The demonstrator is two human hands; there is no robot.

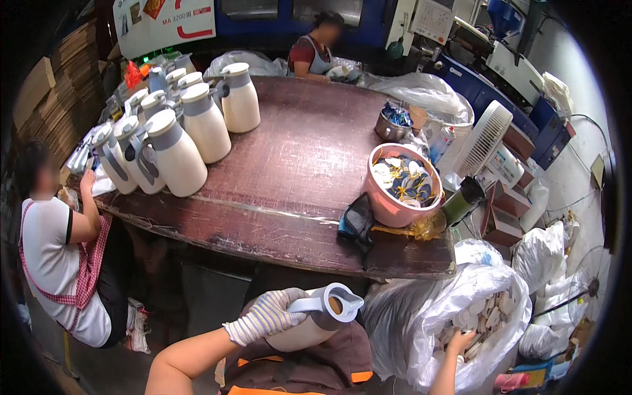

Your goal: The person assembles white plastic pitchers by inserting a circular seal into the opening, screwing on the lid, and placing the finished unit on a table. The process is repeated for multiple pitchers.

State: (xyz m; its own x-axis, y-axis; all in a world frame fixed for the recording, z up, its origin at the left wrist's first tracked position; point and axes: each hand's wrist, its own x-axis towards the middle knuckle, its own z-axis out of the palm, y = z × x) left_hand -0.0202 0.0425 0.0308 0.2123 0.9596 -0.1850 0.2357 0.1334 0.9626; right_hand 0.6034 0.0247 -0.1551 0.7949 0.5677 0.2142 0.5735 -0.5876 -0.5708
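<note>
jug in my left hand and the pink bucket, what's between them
In the head view, the near edge of the table and a black-and-blue item lie between the jug and the pink bucket.

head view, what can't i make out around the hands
Head view:
- jug: handle partly covered by the gloved left hand
- right hand: too small to tell what, if anything, it grips
- plastic bag: deeper contents hidden by the pale pieces on top
</note>
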